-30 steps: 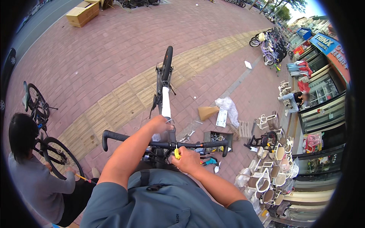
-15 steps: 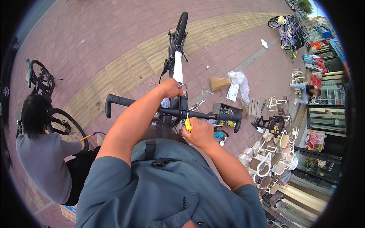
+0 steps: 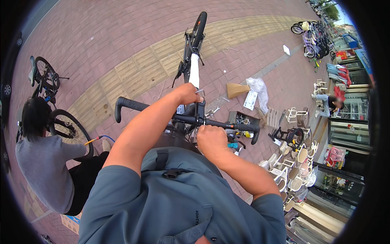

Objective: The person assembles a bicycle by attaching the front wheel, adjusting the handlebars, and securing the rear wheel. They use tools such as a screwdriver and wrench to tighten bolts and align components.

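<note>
A bicycle stands in front of me, its black drop handlebar [image 3: 185, 118] running crosswise and its frame tube wrapped in white [image 3: 194, 71]. My left hand [image 3: 189, 94] is closed at the far end of the stem [image 3: 200, 110]. A thin bent silver rod, like a hex key [image 3: 199, 91], sticks out by its fingers. My right hand [image 3: 212, 140] makes a fist just behind the stem clamp, close to the bar. It hides the yellow handle of the screwdriver that showed in it earlier.
A person in grey [image 3: 44, 171] sits at left beside another bicycle [image 3: 67, 130]. Right of the handlebar lie an open toolbox [image 3: 243, 120], cardboard [image 3: 237, 90] and plastic wrap [image 3: 258, 91]. Several child seats [image 3: 298, 162] crowd the shopfront; parked bicycles [image 3: 315, 42] stand far right.
My right hand has turned over the tool, so the yellow handle is now covered by the fist. My left hand stays at the stem. The whole view has shifted slightly.
</note>
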